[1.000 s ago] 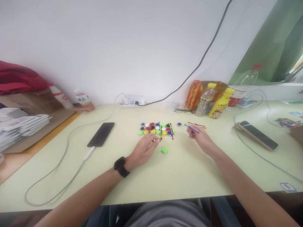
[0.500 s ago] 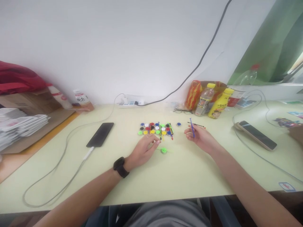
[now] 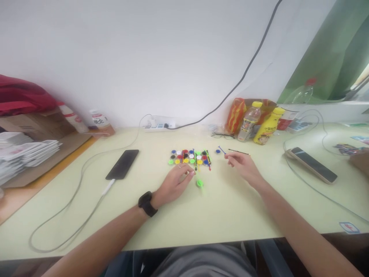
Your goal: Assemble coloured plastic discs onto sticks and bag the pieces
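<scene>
My left hand point(image 3: 177, 182), a black watch on its wrist, rests on the table just left of a lone green disc point(image 3: 199, 184). Its fingers curl loosely, a small gap shows between thumb and forefinger, and I see nothing held. A pale yellow-green pointer on the disc is smeared by motion. In my right hand point(image 3: 240, 165) a thin blue plastic arrow point(image 3: 221, 149) is pinched, its far end near a single blue disc point(image 3: 218, 151). Coloured round discs point(image 3: 191, 156) lie in rows beyond my left hand, several plastic arrows across them.
A black arrow point(image 3: 235, 150) lies behind my right hand. Left is a phone point(image 3: 122, 164) on a white cable; right, another phone point(image 3: 313, 165). Bottles point(image 3: 250, 121) and eyeglasses point(image 3: 223, 135) stand or lie near the wall. White trays point(image 3: 40, 154) are stacked far left.
My right hand has tipped the blue arrow from upright to slanting left, toward the lone blue disc. The blurred pointer on the green disc has turned. My left hand stays put.
</scene>
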Available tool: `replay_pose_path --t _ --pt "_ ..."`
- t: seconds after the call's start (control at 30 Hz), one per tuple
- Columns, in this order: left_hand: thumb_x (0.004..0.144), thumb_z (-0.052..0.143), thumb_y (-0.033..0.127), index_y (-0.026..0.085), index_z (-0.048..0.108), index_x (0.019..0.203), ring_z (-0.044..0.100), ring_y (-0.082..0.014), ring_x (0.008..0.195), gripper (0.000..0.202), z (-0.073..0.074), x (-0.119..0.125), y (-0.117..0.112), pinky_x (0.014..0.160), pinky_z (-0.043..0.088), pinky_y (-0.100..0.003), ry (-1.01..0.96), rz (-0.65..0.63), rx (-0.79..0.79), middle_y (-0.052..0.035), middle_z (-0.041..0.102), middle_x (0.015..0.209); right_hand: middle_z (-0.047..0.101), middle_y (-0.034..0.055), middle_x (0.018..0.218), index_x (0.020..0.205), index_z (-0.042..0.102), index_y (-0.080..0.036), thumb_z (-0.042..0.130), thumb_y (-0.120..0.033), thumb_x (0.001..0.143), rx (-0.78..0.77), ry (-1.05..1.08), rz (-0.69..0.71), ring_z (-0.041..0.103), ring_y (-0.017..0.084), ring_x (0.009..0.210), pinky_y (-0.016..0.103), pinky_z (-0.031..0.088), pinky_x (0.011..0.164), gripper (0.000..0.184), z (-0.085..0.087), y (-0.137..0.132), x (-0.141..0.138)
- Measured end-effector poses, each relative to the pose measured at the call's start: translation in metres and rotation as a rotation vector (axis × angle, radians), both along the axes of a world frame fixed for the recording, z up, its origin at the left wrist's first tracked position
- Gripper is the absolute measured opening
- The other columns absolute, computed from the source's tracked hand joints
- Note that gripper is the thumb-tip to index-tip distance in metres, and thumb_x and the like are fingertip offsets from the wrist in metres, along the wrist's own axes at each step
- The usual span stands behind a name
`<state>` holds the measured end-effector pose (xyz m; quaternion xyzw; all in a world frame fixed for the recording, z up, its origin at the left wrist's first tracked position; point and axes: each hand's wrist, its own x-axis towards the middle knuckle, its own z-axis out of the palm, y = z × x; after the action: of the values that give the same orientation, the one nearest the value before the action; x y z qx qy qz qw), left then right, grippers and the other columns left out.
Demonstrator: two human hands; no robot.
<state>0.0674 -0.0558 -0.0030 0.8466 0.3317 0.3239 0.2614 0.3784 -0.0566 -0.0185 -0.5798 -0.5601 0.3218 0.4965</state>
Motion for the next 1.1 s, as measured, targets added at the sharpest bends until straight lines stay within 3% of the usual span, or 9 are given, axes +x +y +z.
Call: replay_pose_path --t 0.13,0.27,0.6,0.83,1.1 --pt "0.109 0.047 0.031 0.021 0.062 0.095 0.06 -0.0206 0.098 0.024 0.0 0.0 0.0 0.092 0.044 -0.035 -0.004 0.001 -0.002 -0.0028 0.069 0.099 0.074 0.0116 0.11 0.107 0.075 -0.018 0.053 -0.022 0.089 0.193 -0.399 -0.027 0.068 0.026 0.094 0.041 0.053 0.083 0.028 -0.016 0.005 0.003" --pt "0.109 0.046 0.031 0.021 0.062 0.094 0.06 -0.0204 0.097 0.024 -0.001 -0.001 0.0 0.092 0.044 -0.035 -0.007 -0.006 0.006 -0.003 0.069 0.099 0.075 0.0119 0.108 0.106 0.075 -0.017 0.048 -0.014 0.09 0.239 -0.562 0.013 0.069 0.027 0.096 0.042 0.054 0.087 0.032 -0.025 0.008 0.007" --pt "0.109 0.046 0.032 0.021 0.063 0.093 0.06 -0.0209 0.097 0.026 0.002 0.0 -0.001 0.092 0.045 -0.036 -0.005 0.002 0.008 -0.0031 0.069 0.097 0.072 0.0136 0.114 0.113 0.073 -0.016 0.045 -0.008 0.09 0.211 -0.632 0.084 0.069 0.027 0.104 0.042 0.052 0.096 0.037 -0.028 0.009 0.008" --pt "0.11 0.045 0.033 0.021 0.061 0.093 0.061 -0.0215 0.098 0.026 0.002 0.0 -0.001 0.093 0.045 -0.037 0.001 0.012 0.004 -0.0037 0.07 0.099 0.072 0.015 0.118 0.106 0.074 -0.016 0.046 -0.007 0.087 0.208 -0.67 0.013 0.067 0.029 0.11 0.041 0.052 0.097 0.035 -0.028 0.007 0.007" --pt "0.109 0.045 0.034 0.022 0.063 0.096 0.061 -0.0215 0.099 0.026 0.001 -0.001 0.0 0.094 0.046 -0.038 0.014 0.014 -0.018 -0.004 0.07 0.102 0.074 0.0081 0.092 0.08 0.067 -0.02 0.045 -0.012 0.085 0.146 -0.699 -0.09 0.067 0.024 0.088 0.033 0.046 0.079 0.024 -0.008 0.0 0.008"
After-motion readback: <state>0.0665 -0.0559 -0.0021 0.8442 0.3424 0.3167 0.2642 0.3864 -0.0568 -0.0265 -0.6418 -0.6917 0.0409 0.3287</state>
